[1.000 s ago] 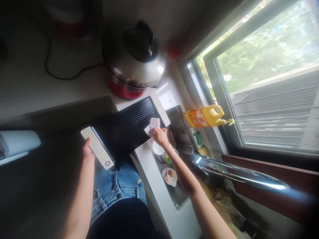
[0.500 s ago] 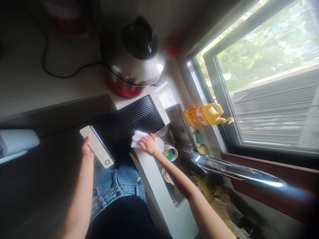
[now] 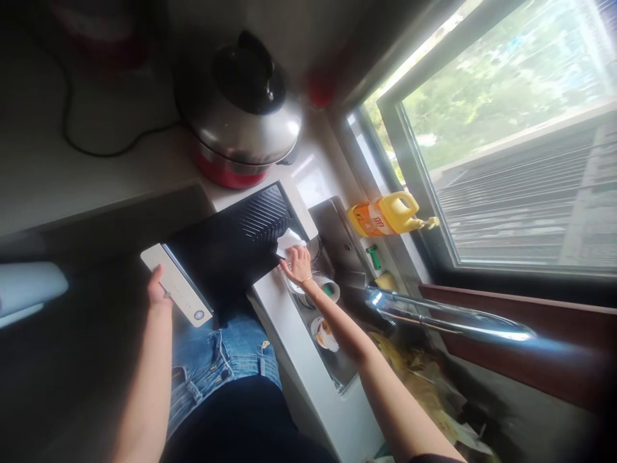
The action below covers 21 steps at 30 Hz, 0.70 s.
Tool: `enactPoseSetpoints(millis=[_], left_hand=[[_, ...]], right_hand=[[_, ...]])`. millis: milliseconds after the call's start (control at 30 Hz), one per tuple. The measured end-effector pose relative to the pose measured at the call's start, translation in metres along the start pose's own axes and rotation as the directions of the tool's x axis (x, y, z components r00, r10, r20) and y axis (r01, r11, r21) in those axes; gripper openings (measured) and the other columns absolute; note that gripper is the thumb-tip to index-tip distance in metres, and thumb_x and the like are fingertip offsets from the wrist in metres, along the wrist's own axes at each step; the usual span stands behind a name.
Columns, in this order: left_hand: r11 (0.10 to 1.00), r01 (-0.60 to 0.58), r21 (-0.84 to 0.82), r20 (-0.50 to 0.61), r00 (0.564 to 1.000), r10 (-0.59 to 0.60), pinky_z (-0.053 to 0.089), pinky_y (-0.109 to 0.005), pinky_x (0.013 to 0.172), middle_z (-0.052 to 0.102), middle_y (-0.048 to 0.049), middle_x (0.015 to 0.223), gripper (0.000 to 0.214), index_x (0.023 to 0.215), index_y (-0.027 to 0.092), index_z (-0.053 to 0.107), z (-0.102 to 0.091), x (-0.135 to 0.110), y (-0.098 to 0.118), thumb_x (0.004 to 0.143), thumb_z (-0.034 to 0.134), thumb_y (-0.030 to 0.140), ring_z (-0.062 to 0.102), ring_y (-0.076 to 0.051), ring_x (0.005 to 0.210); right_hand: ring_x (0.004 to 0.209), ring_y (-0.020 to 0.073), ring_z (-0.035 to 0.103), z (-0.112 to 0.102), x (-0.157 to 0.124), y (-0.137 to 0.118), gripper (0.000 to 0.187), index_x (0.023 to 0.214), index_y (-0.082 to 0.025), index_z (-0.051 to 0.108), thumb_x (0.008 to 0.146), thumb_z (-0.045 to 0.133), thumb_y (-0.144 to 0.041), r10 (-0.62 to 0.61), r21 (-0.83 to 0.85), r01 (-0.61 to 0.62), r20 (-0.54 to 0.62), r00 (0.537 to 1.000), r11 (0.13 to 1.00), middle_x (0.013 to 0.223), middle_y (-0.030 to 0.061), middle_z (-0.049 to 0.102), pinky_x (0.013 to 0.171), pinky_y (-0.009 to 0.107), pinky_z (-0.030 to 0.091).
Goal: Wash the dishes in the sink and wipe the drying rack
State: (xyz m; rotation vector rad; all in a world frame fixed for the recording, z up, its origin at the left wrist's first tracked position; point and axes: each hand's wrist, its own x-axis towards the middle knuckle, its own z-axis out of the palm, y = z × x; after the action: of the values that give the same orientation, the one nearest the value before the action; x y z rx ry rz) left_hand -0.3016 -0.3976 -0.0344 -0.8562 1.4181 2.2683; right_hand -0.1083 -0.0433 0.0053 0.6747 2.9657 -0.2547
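Note:
A black electric griddle (image 3: 216,251) with cream ends and a ridged far part reaches from the counter over the sink corner. Around the edge of its near cream end, which carries a round dial, my left hand (image 3: 157,287) is closed. My right hand (image 3: 297,263) presses a crumpled white tissue (image 3: 288,242) against the griddle's right edge, close to the far cream end. The thumb sticks out to the left while the other fingers lie on the tissue. Below that hand, bowls and cups (image 3: 324,333) sit in the sink, partly hidden by my wrist.
A large lidded pot (image 3: 241,138) on a red base stands behind the griddle. To the right are a yellow detergent bottle (image 3: 383,214), a green-handled item (image 3: 373,257), a chrome faucet (image 3: 448,315) and an open window (image 3: 506,161). A dark cord (image 3: 103,154) lies on the counter.
My right hand has slid the tissue right and away from me, to the griddle's right edge. My left hand keeps its hold. The whole view has shifted slightly.

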Motion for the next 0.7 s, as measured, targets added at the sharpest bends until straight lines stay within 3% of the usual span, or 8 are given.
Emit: enactPoseSetpoints(millis=[100, 167, 267, 367, 433, 500, 600, 700], left_hand=[[0.999, -0.004, 0.033, 0.007, 1.000, 0.003, 0.055, -0.036, 0.082, 0.070, -0.0050, 0.087, 0.039, 0.089, 0.022, 0.070, -0.002, 0.003, 0.000, 0.062, 0.077, 0.050, 0.067, -0.025, 0.088], [0.999, -0.013, 0.035, 0.013, 1.000, 0.013, 0.056, -0.036, 0.083, 0.070, -0.0047, 0.086, 0.040, 0.088, 0.022, 0.070, -0.003, 0.004, -0.003, 0.061, 0.077, 0.050, 0.067, -0.025, 0.087], [1.000, -0.021, 0.020, 0.006, 1.000, 0.021, 0.056, -0.034, 0.082, 0.070, -0.0037, 0.085, 0.040, 0.087, 0.021, 0.070, -0.006, 0.005, -0.006, 0.059, 0.079, 0.048, 0.066, -0.022, 0.082], [1.000, -0.020, 0.015, -0.012, 1.000, 0.021, 0.056, -0.033, 0.079, 0.070, -0.0035, 0.083, 0.037, 0.084, 0.021, 0.069, -0.006, 0.004, -0.008, 0.059, 0.078, 0.047, 0.066, -0.021, 0.080], [0.999, -0.026, 0.018, -0.018, 0.999, 0.027, 0.056, -0.032, 0.076, 0.070, -0.0038, 0.083, 0.035, 0.083, 0.021, 0.069, -0.005, 0.003, -0.008, 0.061, 0.077, 0.047, 0.066, -0.021, 0.080], [0.999, -0.024, 0.024, -0.017, 1.000, 0.024, 0.056, -0.032, 0.073, 0.071, -0.0042, 0.084, 0.035, 0.084, 0.021, 0.069, -0.005, 0.002, -0.007, 0.062, 0.077, 0.047, 0.067, -0.021, 0.079], [1.000, -0.005, 0.029, -0.022, 1.000, 0.006, 0.056, -0.031, 0.072, 0.071, -0.0043, 0.084, 0.034, 0.084, 0.020, 0.070, -0.005, 0.001, -0.007, 0.063, 0.077, 0.046, 0.067, -0.020, 0.077], [1.000, -0.008, 0.024, -0.006, 1.000, 0.008, 0.056, -0.031, 0.071, 0.071, -0.0036, 0.083, 0.035, 0.085, 0.021, 0.070, -0.006, -0.001, -0.006, 0.063, 0.077, 0.047, 0.067, -0.020, 0.077]], right_hand=[[0.125, 0.0301, 0.044, 0.003, -0.015, -0.020, 0.039, 0.118, -0.011, 0.060, 0.094, 0.050, -0.040, -0.075, 0.029, 0.075, -0.001, 0.997, 0.997, 0.128, 0.0186, 0.055, 0.117, 0.048, 0.024], [0.120, 0.0282, 0.048, 0.005, -0.026, -0.037, 0.033, 0.113, -0.014, 0.063, 0.095, 0.050, -0.037, -0.210, 0.090, 0.208, 0.010, 0.978, 0.974, 0.122, 0.0162, 0.059, 0.115, 0.048, 0.029], [0.103, 0.0238, 0.057, 0.008, -0.035, -0.066, 0.025, 0.100, -0.016, 0.066, 0.097, 0.049, -0.034, -0.390, 0.177, 0.375, 0.057, 0.919, 0.910, 0.105, 0.0123, 0.065, 0.101, 0.041, 0.042], [0.091, 0.0207, 0.060, 0.007, -0.029, -0.079, 0.027, 0.097, -0.017, 0.069, 0.099, 0.045, -0.028, -0.442, 0.192, 0.415, 0.131, 0.888, 0.890, 0.093, 0.0100, 0.067, 0.087, 0.033, 0.048], [0.095, 0.0199, 0.062, 0.002, -0.017, -0.069, 0.032, 0.115, -0.017, 0.069, 0.099, 0.042, -0.022, -0.341, 0.144, 0.323, 0.122, 0.932, 0.935, 0.110, 0.0119, 0.068, 0.086, 0.031, 0.050], [0.104, 0.0205, 0.063, -0.007, 0.001, -0.045, 0.041, 0.131, -0.019, 0.063, 0.098, 0.038, -0.016, -0.117, 0.049, 0.114, 0.062, 0.991, 0.992, 0.134, 0.0130, 0.061, 0.091, 0.032, 0.050], [0.121, 0.0239, 0.058, -0.019, 0.029, -0.011, 0.047, 0.131, -0.020, 0.065, 0.098, 0.033, -0.011, 0.131, -0.050, -0.131, 0.007, 0.991, 0.990, 0.148, 0.0105, 0.052, 0.104, 0.037, 0.044], [0.137, 0.0285, 0.046, -0.019, 0.036, -0.019, 0.048, 0.142, -0.010, 0.054, 0.101, 0.031, -0.022, 0.228, -0.051, -0.228, -0.002, 0.974, 0.972, 0.151, 0.0162, 0.048, 0.115, 0.044, 0.034]])
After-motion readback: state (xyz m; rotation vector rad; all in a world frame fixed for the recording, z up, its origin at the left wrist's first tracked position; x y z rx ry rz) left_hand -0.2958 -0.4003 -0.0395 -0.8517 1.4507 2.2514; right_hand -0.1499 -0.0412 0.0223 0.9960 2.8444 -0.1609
